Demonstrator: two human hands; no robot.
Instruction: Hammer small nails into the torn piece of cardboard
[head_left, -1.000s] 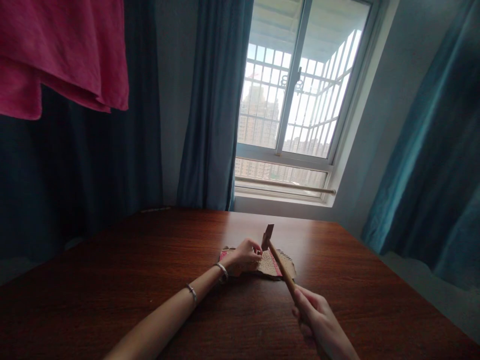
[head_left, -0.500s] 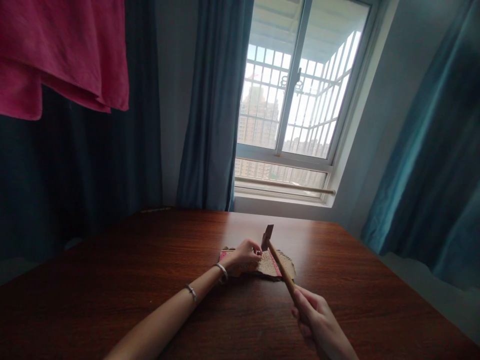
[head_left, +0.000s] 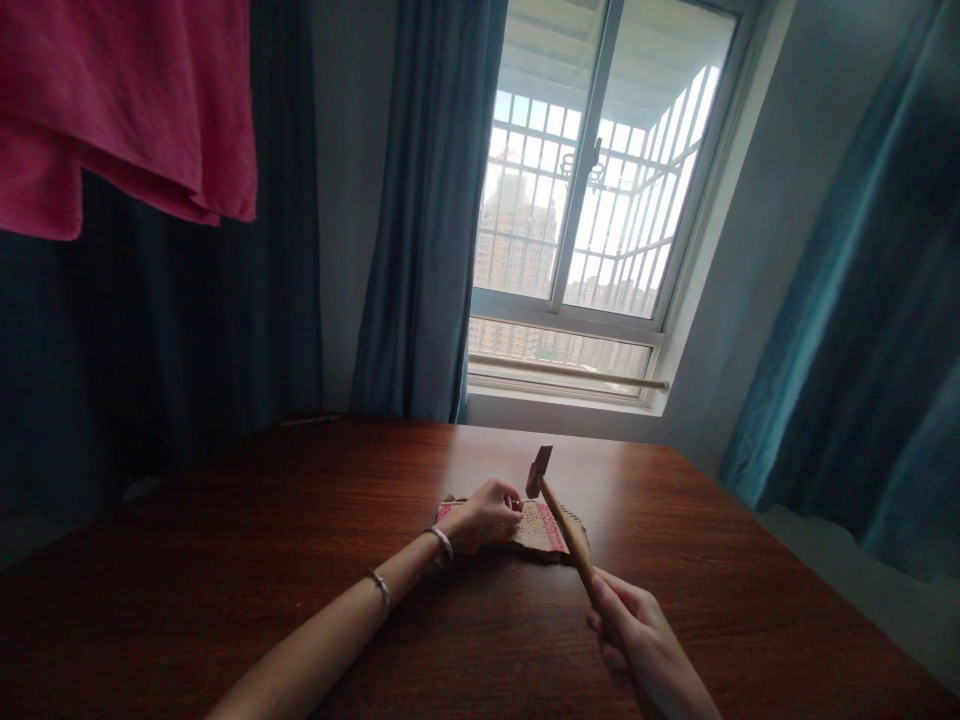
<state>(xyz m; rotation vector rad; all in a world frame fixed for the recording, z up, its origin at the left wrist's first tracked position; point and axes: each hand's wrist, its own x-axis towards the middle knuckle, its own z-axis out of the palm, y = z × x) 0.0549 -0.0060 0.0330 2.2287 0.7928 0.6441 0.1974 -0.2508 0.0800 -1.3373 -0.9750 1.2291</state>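
A torn piece of cardboard (head_left: 544, 528) with a pink stripe and many small holes lies on the dark wooden table (head_left: 225, 580). My left hand (head_left: 484, 512) rests on its left part with fingertips pinched together on something too small to make out. My right hand (head_left: 637, 645) is wrapped round the wooden handle of a small hammer (head_left: 559, 515). The hammer's head hangs just above the cardboard, close to the right of my left fingertips. Two bracelets sit on my left forearm.
A window (head_left: 592, 200) with a barred balcony is straight ahead beyond the table's far edge. Blue curtains (head_left: 427, 220) hang on both sides of it. A pink cloth (head_left: 127, 100) hangs at the upper left.
The hammer head has shifted slightly up and to the right; my right hand has moved a little right. My left hand keeps its place on the cardboard.
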